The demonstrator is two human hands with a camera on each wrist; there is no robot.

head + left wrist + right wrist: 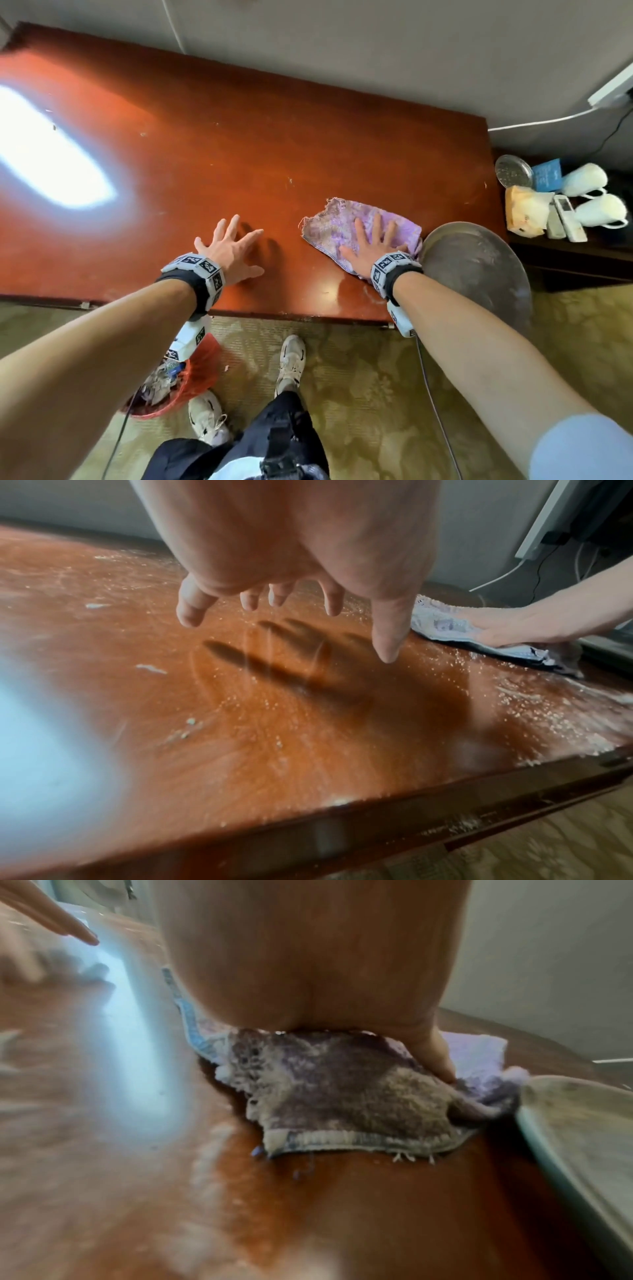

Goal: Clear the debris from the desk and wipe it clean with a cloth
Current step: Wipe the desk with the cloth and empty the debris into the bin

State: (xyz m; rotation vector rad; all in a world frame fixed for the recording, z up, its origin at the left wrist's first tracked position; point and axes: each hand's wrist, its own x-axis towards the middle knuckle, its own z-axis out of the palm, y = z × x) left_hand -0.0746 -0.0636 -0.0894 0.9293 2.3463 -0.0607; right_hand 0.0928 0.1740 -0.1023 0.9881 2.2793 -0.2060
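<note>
From the head view, the right hand point(371, 245) lay flat on the purple cloth point(342, 222), fingers straight and spread, pressing it onto the reddish-brown table point(239, 144). The cloth sat near the table's front edge, toward its right end. The left hand point(229, 251) was left of the cloth, well apart from it, fingers splayed and holding nothing. Just right of the cloth, a round grey metal tray point(479, 270) reached past the table's right end. Below the table's front edge, under the left wrist, stood a red bin point(198, 373) with rubbish in it. Beyond the table's right end were two white cups point(589, 195).

From the left wrist view, the left hand point(291, 561) hovered above the table point(240, 723), fingers point(192, 607) extended and apart, its shadow cast on the wood. White crumbs point(514, 696) speckled the table, thickest near the cloth point(441, 620), which the right hand point(496, 631) pressed down.

From the right wrist view, blurred, the right hand point(308, 974) bore on the cloth point(342, 1096), whose soiled, frayed hem lay on the table point(342, 1204); the tray point(582, 1123) rim touched the cloth's right side.
</note>
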